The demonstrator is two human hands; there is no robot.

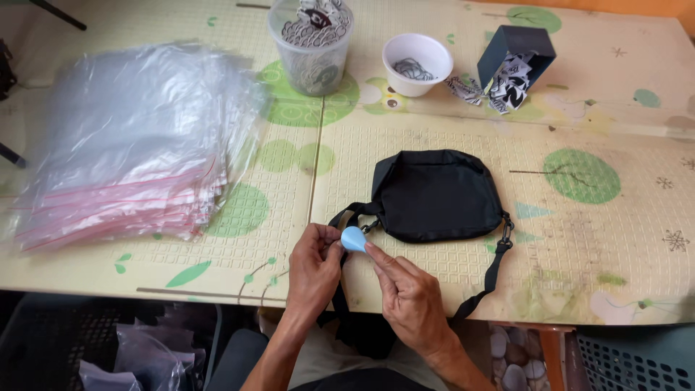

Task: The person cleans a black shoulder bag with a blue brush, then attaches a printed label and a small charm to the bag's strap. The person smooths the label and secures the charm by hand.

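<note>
Far left on the tabletop [434,137]: stack of clear zip bags [130,145] with red seal strips. Further right, left hand [313,269], grip pinched on small light-blue tag [353,238] by its left side. Tag at near edge, just left of black pouch [434,194], beside strap clip [371,226]. Right hand [407,293] touching tag's right side with fingertip, equally near. Beyond: clear tub [311,43], white cup [418,64], dark box [515,54] tipped over, spilling printed labels.

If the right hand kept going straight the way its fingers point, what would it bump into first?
The right hand points up and left, at the small light blue piece its fingertips already touch. Just past that comes the left hand, then probably the clear bags; depth is unclear.
</note>
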